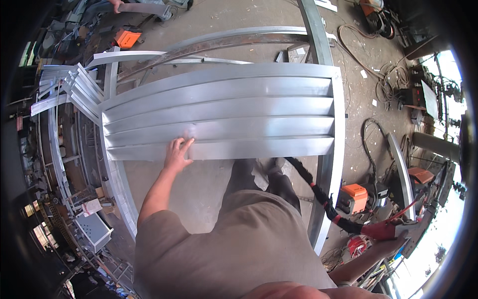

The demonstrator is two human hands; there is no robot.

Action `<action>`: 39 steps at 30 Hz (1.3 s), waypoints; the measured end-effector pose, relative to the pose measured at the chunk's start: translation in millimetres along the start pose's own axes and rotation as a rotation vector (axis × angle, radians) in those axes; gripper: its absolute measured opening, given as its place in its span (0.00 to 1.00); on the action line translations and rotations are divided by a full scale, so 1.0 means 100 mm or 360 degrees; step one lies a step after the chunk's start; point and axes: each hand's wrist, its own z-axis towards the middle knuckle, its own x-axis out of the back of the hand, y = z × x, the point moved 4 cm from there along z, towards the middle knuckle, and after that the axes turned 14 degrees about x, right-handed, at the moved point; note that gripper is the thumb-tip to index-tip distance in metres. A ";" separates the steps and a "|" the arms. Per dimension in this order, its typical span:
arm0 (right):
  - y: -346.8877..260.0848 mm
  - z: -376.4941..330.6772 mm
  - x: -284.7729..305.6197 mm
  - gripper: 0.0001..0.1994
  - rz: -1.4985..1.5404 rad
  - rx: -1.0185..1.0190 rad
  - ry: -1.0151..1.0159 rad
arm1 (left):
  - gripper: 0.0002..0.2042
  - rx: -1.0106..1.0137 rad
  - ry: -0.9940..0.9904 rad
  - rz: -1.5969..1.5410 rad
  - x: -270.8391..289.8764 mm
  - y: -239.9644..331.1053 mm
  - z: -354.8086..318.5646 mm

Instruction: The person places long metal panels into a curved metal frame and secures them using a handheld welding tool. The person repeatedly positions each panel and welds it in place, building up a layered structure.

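In front of me lies a silvery metal louvered panel (219, 107), its long slats set between two side posts. My left hand (177, 155) reaches over the lowest slat, fingers apart, the fingertips resting on the metal with nothing in the grip. Far out to the right, my right hand (397, 244) is closed around a red-handled welding torch (376, 230). From the torch a black-wrapped cable (318, 194) with red bands runs back past the panel's right post toward my legs. The fingers of that hand are small and partly hidden.
A steel upright (314, 35) and curved bars (214, 40) stand beyond the panel. Stacked metal strips (82, 87) lie at left. Orange machines (353, 197) and coiled cables (393, 82) occupy the right floor. At top left, another person's hand (116, 5) shows.
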 end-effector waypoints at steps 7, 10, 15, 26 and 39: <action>-0.72 0.07 -0.31 0.25 -0.0510 0.0591 -0.0207 | 0.47 0.0013 -0.0008 -0.0077 -0.08 -0.09 0.04; -1.11 0.36 -0.38 0.24 -0.0675 0.0687 -0.0388 | 0.48 0.0062 -0.0072 -0.0087 -0.20 -0.15 0.08; -1.31 0.38 -1.31 0.21 -0.0843 0.0325 -0.1165 | 0.51 -0.0047 0.0018 -0.0088 -0.26 -0.14 0.09; -0.23 -0.29 -3.08 0.19 -0.1808 -0.0247 -0.2347 | 0.51 0.0047 0.0000 -0.0071 -0.28 -0.15 0.09; -0.10 -0.36 -3.64 0.20 -0.2017 -0.0147 -0.2606 | 0.50 -0.0008 0.0038 -0.0089 -0.30 -0.19 0.11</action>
